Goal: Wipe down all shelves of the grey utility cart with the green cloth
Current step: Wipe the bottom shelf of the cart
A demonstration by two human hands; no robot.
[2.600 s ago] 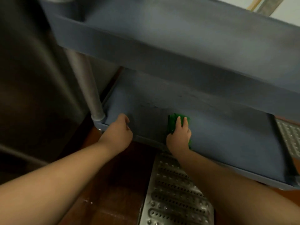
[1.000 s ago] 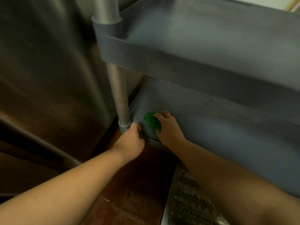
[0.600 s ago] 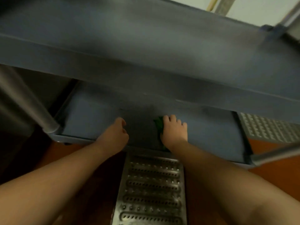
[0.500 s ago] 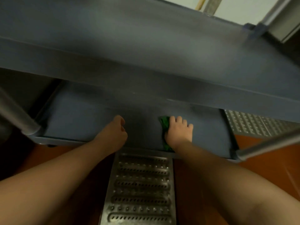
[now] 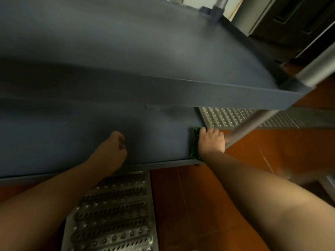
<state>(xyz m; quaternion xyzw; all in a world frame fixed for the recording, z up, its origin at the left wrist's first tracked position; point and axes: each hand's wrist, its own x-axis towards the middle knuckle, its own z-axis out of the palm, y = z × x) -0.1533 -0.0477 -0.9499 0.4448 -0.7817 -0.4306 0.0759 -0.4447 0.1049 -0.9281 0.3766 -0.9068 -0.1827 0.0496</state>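
The grey utility cart's bottom shelf (image 5: 72, 138) runs across the middle of the head view, under the deeper shelf above it (image 5: 126, 42). The green cloth (image 5: 194, 144) lies at the bottom shelf's right end, close to the front corner. My right hand (image 5: 211, 142) lies on top of it and presses it down, so only the cloth's left edge shows. My left hand (image 5: 110, 151) rests on the bottom shelf near the front rim, fingers loosely curled, holding nothing.
A metal cart post (image 5: 253, 122) rises just right of my right hand. Perforated steel floor grates lie below the cart's front (image 5: 112, 211) and to its right (image 5: 226, 117), set in red-brown floor tiles (image 5: 181, 196). A dark appliance (image 5: 290, 19) stands at top right.
My right hand has slid the cloth from the shelf's left corner across to its right end. My left hand has let go of the left corner and now rests mid-shelf.
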